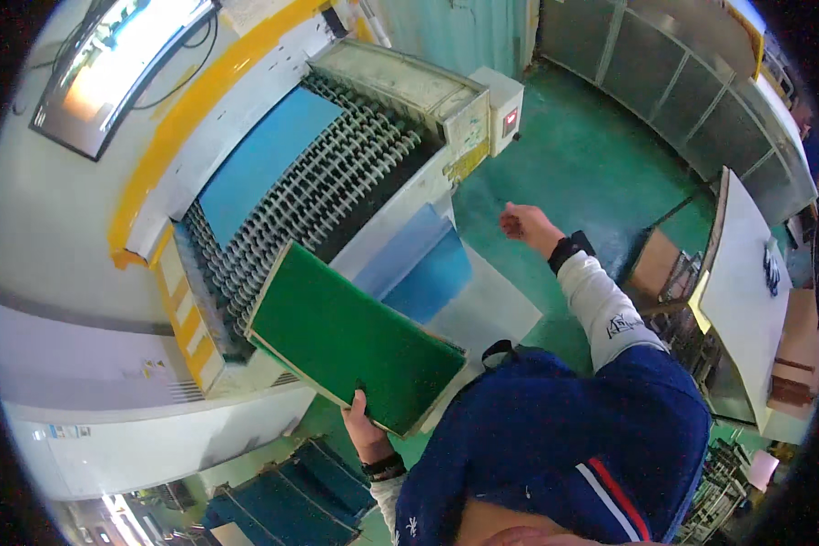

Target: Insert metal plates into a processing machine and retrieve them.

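My left hand (pixel 366 429) grips the near edge of a green rectangular panel (pixel 350 337), its thumb on the top face. The panel has pale edges and lies tilted beside the front of a roller conveyor (pixel 323 173). On the rollers, a flat blue sheet (pixel 268 159) rests close to the machine's opening. My right hand (pixel 530 227) is held out over the green floor, away from the panel. Its fingers look curled in, with dark marks on them and nothing visible in them. Between the conveyor and my body is a bluish, see-through-looking surface (pixel 428 273).
A small box with a red-lit switch (pixel 510 118) sits on the conveyor's far right corner. At right stands a white-topped table (pixel 746 291) with a dark glove (pixel 773 267) on it. Dark blue panels (pixel 287 500) stand in a rack at lower left. A screen (pixel 118 68) hangs at upper left.
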The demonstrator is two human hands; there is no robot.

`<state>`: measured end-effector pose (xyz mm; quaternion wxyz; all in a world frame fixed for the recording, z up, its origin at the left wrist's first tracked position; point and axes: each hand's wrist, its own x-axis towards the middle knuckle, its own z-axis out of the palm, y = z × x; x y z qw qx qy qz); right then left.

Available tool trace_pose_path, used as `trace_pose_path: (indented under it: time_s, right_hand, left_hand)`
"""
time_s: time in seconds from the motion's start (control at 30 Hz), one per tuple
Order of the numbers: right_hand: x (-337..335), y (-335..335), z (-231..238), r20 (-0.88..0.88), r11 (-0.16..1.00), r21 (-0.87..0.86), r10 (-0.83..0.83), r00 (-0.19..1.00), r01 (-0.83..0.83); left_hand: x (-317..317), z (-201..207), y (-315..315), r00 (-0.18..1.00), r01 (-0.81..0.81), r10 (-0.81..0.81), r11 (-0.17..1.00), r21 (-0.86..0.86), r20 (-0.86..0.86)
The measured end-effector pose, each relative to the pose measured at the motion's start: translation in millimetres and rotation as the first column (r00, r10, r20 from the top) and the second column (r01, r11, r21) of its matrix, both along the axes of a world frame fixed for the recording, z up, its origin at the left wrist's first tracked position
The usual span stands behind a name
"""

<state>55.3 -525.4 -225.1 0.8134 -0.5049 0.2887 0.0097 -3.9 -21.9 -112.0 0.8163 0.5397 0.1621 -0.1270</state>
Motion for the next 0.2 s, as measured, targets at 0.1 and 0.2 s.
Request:
trace_pose_path:
  time_s: [0.1, 0.2]
  right_hand:
    - [32.6, -83.6, -63.1, -0.019, 0.947, 0.17, -0.274, 0.962, 0.273]
    - [70.2, -141.0, -90.7, 0.0, 0.857, 0.298, -0.441, 0.898, 0.421]
  left_hand:
    - [17.6, 1.6, -25.3, 0.999, -0.034, 0.037, 0.997, 0.076, -0.038]
    - [35.9, 7.3, -54.9, 0.997, -0.063, 0.068, 0.992, 0.111, -0.046]
